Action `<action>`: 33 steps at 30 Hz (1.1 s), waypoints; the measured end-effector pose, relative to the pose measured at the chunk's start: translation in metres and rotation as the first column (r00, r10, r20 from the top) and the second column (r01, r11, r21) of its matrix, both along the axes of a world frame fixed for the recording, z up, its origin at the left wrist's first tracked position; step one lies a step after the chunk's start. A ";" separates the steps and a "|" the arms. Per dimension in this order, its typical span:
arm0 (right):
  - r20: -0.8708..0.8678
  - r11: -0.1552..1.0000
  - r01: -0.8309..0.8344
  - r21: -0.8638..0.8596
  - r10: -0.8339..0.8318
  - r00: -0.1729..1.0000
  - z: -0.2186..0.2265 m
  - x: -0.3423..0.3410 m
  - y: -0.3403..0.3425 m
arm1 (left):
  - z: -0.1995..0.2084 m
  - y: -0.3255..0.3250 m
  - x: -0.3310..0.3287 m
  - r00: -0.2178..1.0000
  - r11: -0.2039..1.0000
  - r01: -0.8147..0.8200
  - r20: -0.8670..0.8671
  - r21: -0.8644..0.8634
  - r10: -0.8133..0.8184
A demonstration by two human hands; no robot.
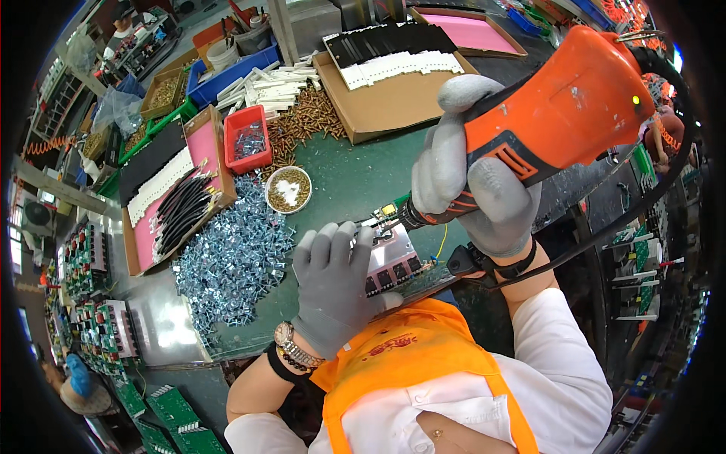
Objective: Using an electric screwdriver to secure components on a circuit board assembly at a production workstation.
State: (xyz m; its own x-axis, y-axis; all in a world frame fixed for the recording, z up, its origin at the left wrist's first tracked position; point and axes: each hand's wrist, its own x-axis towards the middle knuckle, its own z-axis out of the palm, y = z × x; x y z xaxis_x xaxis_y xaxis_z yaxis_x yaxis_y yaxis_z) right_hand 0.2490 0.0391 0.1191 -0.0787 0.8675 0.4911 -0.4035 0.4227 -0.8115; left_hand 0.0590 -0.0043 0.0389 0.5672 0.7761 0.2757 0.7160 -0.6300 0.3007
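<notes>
My right hand (491,170), in a grey glove, is wrapped round an orange and black electric screwdriver (563,102) with a small green light. Its dark nose points down and left at a circuit board (395,261) with a shiny metal plate on it. Whether the tip touches a screw is too small to tell. Over the board's left end lies my left hand (330,280), also gloved, with its fingers stretched out and its thumb apart along the near side. The board sits at the table's front edge, close to my orange apron (408,363).
Left of the board spreads a heap of small silvery metal parts (234,253). Beyond it stand a white bowl of brass screws (288,191) and a red bin (246,140). Cardboard trays (393,113) hold black and white strips. The screwdriver's black cord (635,208) loops at the right.
</notes>
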 end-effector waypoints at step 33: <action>0.100 0.989 -0.150 -0.005 0.150 0.984 -0.002 -0.016 0.003 | -0.016 0.004 -0.002 0.999 0.999 0.037 -0.003 -0.030 -0.037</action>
